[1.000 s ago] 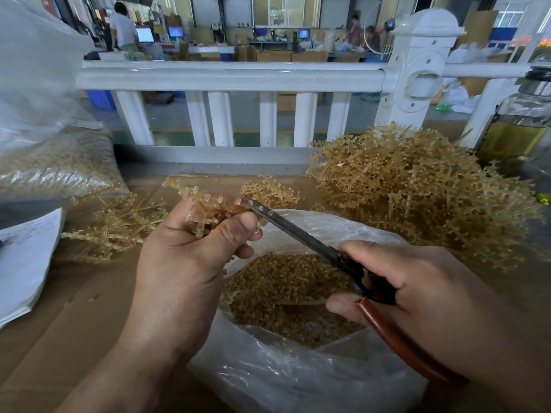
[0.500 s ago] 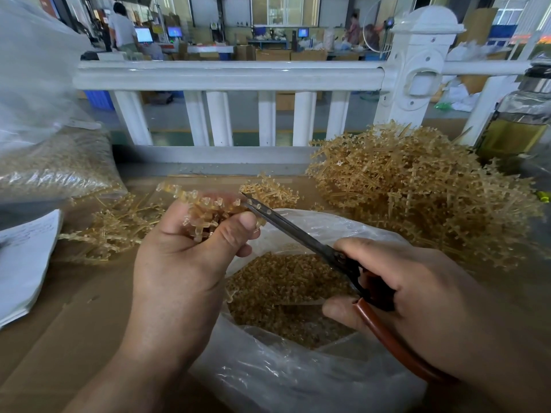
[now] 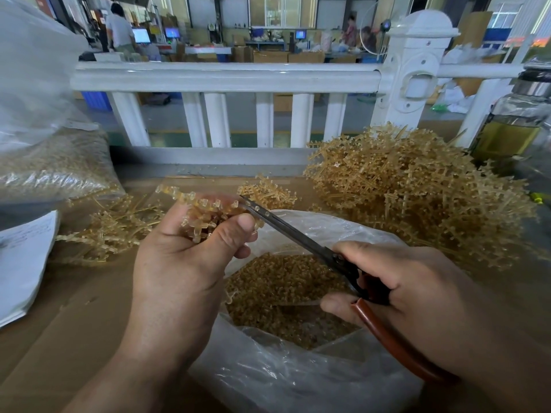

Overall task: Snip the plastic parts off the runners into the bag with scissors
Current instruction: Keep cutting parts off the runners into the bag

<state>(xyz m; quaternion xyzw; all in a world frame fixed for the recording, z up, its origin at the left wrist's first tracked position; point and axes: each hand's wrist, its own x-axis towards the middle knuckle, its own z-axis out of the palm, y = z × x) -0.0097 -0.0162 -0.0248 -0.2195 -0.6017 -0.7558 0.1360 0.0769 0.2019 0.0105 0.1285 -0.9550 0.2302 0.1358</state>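
Bag [image 3: 298,380] of clear plastic sits open at the near middle of the cardboard-covered table [image 3: 59,329], its mouth facing up and its bottom filled with a deep layer of small amber snipped parts [image 3: 283,293]. Above its far rim the left hand [image 3: 179,263] grips a bundle of runners [image 3: 208,213], thumb and fingers curled tight round it. The right hand [image 3: 417,293] holds the scissors [image 3: 298,234] by their red-brown handles, fingers wrapped round them; the blades lie nearly together, tips touching the bundle. A big heap of uncut runners [image 3: 417,198] lies right of the bag, a smaller scatter [image 3: 113,231] to its left. At far left a second clear sack [image 3: 59,162] holds more amber pieces. A glass jar [image 3: 512,132] at far right contains yellowish liquid
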